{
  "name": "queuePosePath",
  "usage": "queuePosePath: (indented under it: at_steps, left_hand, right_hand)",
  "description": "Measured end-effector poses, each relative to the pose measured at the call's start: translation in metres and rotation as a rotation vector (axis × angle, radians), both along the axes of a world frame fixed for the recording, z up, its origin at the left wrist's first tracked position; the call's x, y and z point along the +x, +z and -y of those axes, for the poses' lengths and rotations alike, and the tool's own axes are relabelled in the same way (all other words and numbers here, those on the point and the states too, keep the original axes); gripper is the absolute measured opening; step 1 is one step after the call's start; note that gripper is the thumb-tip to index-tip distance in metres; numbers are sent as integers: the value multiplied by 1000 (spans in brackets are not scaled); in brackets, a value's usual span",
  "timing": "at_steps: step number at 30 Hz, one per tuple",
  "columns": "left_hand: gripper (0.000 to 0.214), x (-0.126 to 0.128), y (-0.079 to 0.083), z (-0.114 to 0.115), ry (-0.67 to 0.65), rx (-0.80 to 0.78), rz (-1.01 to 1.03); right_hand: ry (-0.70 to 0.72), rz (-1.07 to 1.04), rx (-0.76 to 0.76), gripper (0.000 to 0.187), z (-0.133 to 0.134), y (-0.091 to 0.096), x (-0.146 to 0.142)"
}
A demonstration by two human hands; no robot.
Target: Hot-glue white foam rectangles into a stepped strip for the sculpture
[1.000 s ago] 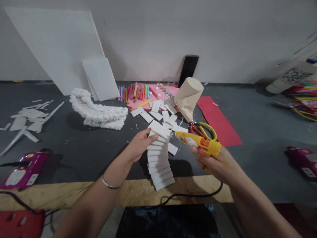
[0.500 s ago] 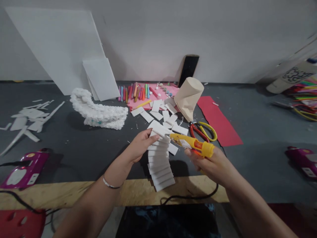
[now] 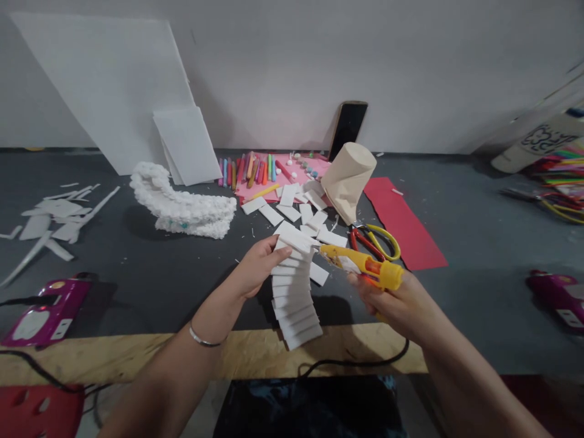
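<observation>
My left hand [image 3: 256, 267] grips the top of a curved stack of white foam strips [image 3: 294, 292] glued like steps, held above the table edge. My right hand [image 3: 396, 301] is closed round a yellow hot glue gun [image 3: 365, 266]. Its nozzle points left at the top strips of the stack. A black cord [image 3: 351, 362] runs from the gun across the wooden edge. Loose white foam rectangles [image 3: 296, 213] lie on the dark table just behind the stack.
Scissors with yellow and red handles [image 3: 376, 241], red paper [image 3: 401, 222], a beige paper roll [image 3: 347, 179], coloured markers [image 3: 246, 170], a phone [image 3: 347, 128], a white fluffy foam shape [image 3: 182, 210], white boards [image 3: 187, 146] and magenta devices [image 3: 41, 310] surround the work spot.
The glue gun moved left to the top of the stack, then drew back slightly to the right. My left hand and the stack barely moved.
</observation>
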State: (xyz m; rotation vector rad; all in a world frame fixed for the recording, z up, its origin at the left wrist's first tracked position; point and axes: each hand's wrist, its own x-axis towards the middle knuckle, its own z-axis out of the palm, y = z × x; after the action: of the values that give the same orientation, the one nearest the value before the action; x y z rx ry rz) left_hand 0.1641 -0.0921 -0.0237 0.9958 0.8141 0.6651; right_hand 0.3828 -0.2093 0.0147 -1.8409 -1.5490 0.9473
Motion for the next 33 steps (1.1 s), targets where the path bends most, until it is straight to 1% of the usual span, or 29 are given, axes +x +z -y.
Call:
queuePosePath:
  at_steps: [3,6,8,10,12,14,17,20,21,23,28,31,33]
  left_hand:
    - [28,-1,-1,-1,9,-9,3]
    - [32,-1,-2,-2,18,-21,1]
    - [33,-1,-3,-3,32,-33,-3]
    - [34,-1,-4,-4,57,-58,-4]
    - [34,-2,-5,-6,83,-84,1]
    - [34,-2,-6,-9,109,-95,7]
    - [33,-5,-5,-12,153,-89,1]
    - [29,-9,-1,-16,207,-69,-12]
    - [28,-10,0,-17,223,-59,-12]
    - [29,-11,1,-18,240,-42,-9]
    - [30,-12,2,-19,235,-53,-16]
    - [32,-13,0,-19,222,-67,-25]
    - [33,-13,-1,-19,225,-74,-27]
  right_hand:
    - [-32,-21,-11,42,6,-5,6]
    - [-71,-12,10,46,12,-11,13]
    - [-101,74,34,49,16,-14,18]
    - [-107,212,73,47,18,-17,24]
    - [-69,362,121,39,21,-21,29]
    - [16,496,143,36,24,-28,33]
    - [147,667,135,31,29,-41,36]
    - [207,791,144,21,32,-53,39]
    - [210,808,144,20,33,-57,39]
    - [208,809,147,24,33,-62,41]
    - [252,748,149,43,33,-70,48]
    - [280,717,145,51,33,-66,58]
    - [289,704,162,50,31,-58,67]
